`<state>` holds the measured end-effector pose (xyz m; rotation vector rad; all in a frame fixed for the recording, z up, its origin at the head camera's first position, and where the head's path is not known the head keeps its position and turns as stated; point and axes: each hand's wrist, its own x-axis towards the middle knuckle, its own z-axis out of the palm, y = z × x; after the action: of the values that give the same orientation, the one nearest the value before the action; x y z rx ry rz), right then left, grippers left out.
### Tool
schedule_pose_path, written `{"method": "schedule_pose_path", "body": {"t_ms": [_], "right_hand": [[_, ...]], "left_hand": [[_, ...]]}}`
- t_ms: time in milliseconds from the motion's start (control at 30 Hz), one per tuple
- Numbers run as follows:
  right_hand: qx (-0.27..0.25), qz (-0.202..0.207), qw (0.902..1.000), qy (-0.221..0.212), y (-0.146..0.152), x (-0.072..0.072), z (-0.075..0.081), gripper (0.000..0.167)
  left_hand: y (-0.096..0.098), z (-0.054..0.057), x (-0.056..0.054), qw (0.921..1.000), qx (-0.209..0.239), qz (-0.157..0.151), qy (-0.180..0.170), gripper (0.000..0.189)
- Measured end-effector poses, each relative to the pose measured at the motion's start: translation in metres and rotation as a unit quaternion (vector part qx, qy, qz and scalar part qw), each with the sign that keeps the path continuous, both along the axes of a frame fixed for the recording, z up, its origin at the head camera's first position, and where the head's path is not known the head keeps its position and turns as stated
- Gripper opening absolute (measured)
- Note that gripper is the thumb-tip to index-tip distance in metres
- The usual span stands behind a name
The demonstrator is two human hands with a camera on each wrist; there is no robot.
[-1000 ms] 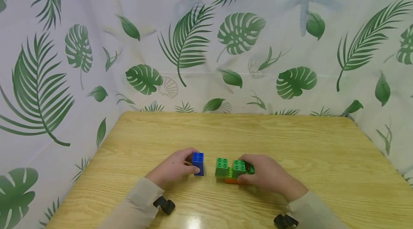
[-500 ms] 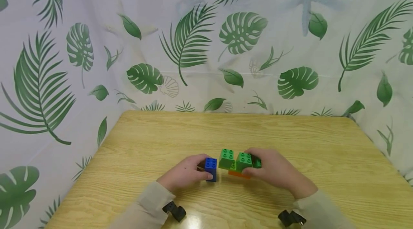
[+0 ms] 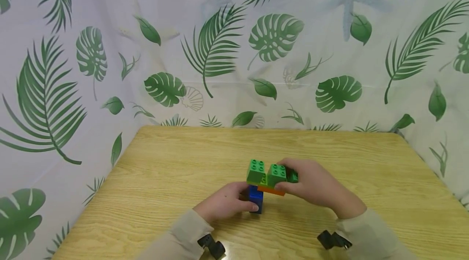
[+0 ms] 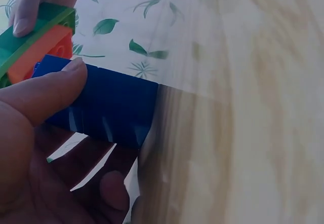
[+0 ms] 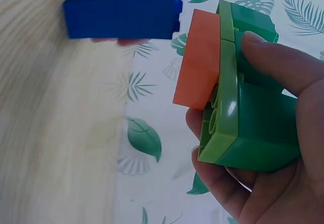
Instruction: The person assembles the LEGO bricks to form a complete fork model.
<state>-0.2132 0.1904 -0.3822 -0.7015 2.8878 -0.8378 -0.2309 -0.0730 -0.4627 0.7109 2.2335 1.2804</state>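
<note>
Between its thumb and fingers my left hand (image 3: pixel 227 203) grips an upright stack of blue toy bricks (image 3: pixel 258 196); a seam crosses its side in the left wrist view. My right hand (image 3: pixel 311 182) holds a built piece above the table. Green bricks (image 5: pixel 268 125) stand on a lime-green plate layer (image 5: pixel 229 102), and an orange brick (image 5: pixel 200 57) hangs underneath. In the head view the built piece's left end overlaps the blue stack's top. A gap shows between the blue studs and the orange brick in the right wrist view. My right palm partly hides the green bricks.
The wood-grain table (image 3: pixel 183 150) spreads beneath both hands. Behind it and to the left hangs a white cloth (image 3: pixel 227 105) printed with green leaves. Black straps with small devices (image 3: pixel 211 246) sit on both sleeves.
My left hand has carried the blue stack rightward. My right hand has raised the built piece from near the table, and its left end now sits over the blue stack in view.
</note>
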Motion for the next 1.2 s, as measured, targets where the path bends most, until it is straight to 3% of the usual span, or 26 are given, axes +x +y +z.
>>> {"method": "schedule_pose_path", "body": {"t_ms": [300, 533, 933, 1200], "right_hand": [[0.018, 0.019, 0.9996, 0.014, -0.011, 0.001, 0.007, 0.043], [0.038, 0.021, 0.9988, 0.021, -0.020, 0.003, 0.009, 0.043], [0.069, 0.037, 0.9951, 0.061, -0.028, 0.010, 0.011, 0.043], [0.091, 0.034, 0.9910, 0.092, -0.031, 0.013, 0.011, 0.043]], "left_hand": [[0.011, -0.008, 0.001, 0.9995, 0.026, -0.011, -0.015, 0.054], [0.013, -0.010, 0.002, 0.9962, 0.078, -0.027, -0.027, 0.054], [0.014, -0.010, 0.001, 0.9894, 0.125, -0.073, 0.012, 0.056], [0.013, -0.010, 0.001, 0.9904, 0.117, -0.072, 0.017, 0.054]]}}
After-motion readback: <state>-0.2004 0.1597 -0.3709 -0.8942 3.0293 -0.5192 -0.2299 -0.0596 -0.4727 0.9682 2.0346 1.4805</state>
